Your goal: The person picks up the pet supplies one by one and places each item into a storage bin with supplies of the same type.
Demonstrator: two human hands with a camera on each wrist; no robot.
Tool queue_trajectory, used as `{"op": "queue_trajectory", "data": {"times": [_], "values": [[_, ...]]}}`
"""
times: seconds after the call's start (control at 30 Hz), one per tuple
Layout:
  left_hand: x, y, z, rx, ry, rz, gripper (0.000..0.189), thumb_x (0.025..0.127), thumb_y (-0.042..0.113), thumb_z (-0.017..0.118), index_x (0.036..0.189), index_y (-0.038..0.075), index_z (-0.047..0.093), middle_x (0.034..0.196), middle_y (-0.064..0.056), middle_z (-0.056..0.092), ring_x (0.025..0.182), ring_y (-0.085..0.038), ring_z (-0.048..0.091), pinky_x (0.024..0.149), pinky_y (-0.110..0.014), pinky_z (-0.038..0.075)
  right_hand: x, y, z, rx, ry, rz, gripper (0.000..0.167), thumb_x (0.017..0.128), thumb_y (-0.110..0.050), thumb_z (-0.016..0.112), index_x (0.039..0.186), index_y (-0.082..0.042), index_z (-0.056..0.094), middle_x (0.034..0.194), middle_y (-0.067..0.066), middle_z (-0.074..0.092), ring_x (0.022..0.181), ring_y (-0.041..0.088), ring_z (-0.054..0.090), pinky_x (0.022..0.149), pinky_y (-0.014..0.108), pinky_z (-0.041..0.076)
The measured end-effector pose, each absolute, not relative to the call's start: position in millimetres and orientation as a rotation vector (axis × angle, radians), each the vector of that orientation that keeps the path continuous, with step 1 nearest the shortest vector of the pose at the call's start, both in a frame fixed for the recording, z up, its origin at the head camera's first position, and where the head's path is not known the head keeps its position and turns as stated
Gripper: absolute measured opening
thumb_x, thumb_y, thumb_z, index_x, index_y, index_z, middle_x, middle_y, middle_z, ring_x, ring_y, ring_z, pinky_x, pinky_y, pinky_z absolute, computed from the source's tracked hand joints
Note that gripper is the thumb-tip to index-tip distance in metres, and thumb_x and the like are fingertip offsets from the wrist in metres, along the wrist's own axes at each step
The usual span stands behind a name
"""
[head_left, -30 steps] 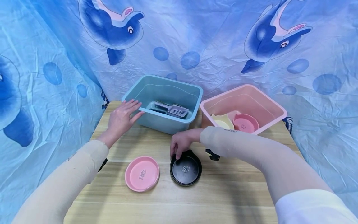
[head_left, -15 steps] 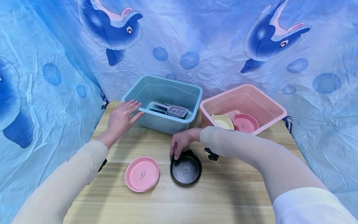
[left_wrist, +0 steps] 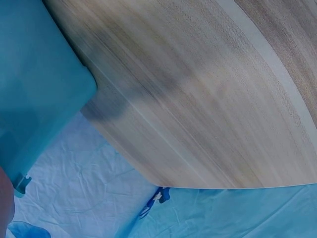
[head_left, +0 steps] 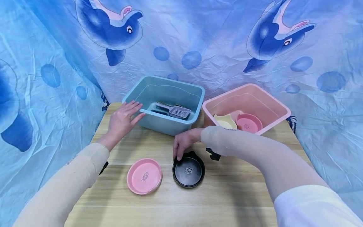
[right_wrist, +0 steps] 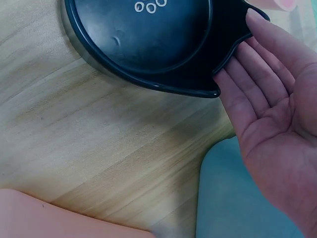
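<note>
While your right hand (head_left: 182, 144) pinches one ear of the black dish (head_left: 189, 177), thumb above and fingers (right_wrist: 237, 96) beneath, your left hand (head_left: 122, 118) rests on the near left corner of the blue bin (head_left: 161, 123), its fingers straight and grasping nothing. You have the black dish on the worktop (head_left: 170, 209), in front of the two bins, its white paw print facing up. To its left, near but apart, lies a pink dish (head_left: 144, 183) marked with a fish bone. Inside the blue bin you can see a slotted scoop (head_left: 180, 112) lying over darker items too hidden to name. Just right of that bin stands the pink bin (head_left: 269, 101), which holds a pale yellow dish (head_left: 225, 121), partly hidden, beside a deeper pink dish (head_left: 250, 122) bearing a paw print. Behind both bins hangs a blue backdrop (head_left: 221, 37) printed with dolphins (head_left: 122, 34), and it also lines both sides of your worktop
</note>
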State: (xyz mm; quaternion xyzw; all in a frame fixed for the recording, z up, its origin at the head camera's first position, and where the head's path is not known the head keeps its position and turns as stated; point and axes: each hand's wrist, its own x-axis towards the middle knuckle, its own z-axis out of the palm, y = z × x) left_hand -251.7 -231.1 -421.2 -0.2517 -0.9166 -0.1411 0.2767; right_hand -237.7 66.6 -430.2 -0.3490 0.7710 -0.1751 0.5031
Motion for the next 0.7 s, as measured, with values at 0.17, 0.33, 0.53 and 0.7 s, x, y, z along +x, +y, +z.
{"op": "queue_trajectory", "data": {"times": [0.17, 0.33, 0.53, 0.7], "values": [[-251.3, -231.6, -420.5, -0.678, -2.462, -0.385, 0.051, 0.093, 0.03, 0.085, 0.138, 0.008, 0.072, 0.138, -0.017, 0.07, 0.135, -0.037, 0.063, 0.119, -0.055, 0.045, -238.2, 64.0, -432.0, -0.864, 1.859, -0.406, 0.022, 0.1, -0.014, 0.077, 0.121, -0.015, 0.082, 0.102, -0.007, 0.082, 0.085, 0.009, 0.067, 0.077, 0.023, 0.053], [-251.4, -231.0, -420.6, -0.671, -2.471, -0.388, 0.051, 0.093, 0.03, 0.085, 0.138, 0.008, 0.072, 0.139, -0.017, 0.07, 0.135, -0.037, 0.063, 0.12, -0.055, 0.044, -237.8, 62.4, -433.0, -0.867, 1.865, -0.382, 0.021, 0.101, -0.013, 0.076, 0.12, -0.016, 0.081, 0.101, -0.007, 0.082, 0.088, 0.013, 0.069, 0.075, 0.021, 0.052], [-251.9, -230.9, -421.3, -0.669, -2.467, -0.393, 0.052, 0.092, 0.029, 0.086, 0.138, 0.008, 0.072, 0.138, -0.017, 0.07, 0.135, -0.038, 0.063, 0.119, -0.056, 0.044, -237.2, 60.8, -434.2, -0.882, 1.887, -0.362, 0.019, 0.1, -0.013, 0.076, 0.118, -0.018, 0.082, 0.097, -0.007, 0.081, 0.09, 0.02, 0.07, 0.073, 0.02, 0.051], [-252.0, -231.1, -421.4, -0.671, -2.464, -0.396, 0.052, 0.092, 0.028, 0.087, 0.137, 0.007, 0.072, 0.138, -0.018, 0.07, 0.135, -0.038, 0.063, 0.119, -0.056, 0.044, -236.1, 59.1, -434.4, -0.899, 1.896, -0.346, 0.02, 0.1, -0.01, 0.076, 0.118, -0.016, 0.083, 0.089, -0.009, 0.078, 0.081, 0.013, 0.066, 0.07, 0.019, 0.049]]}}
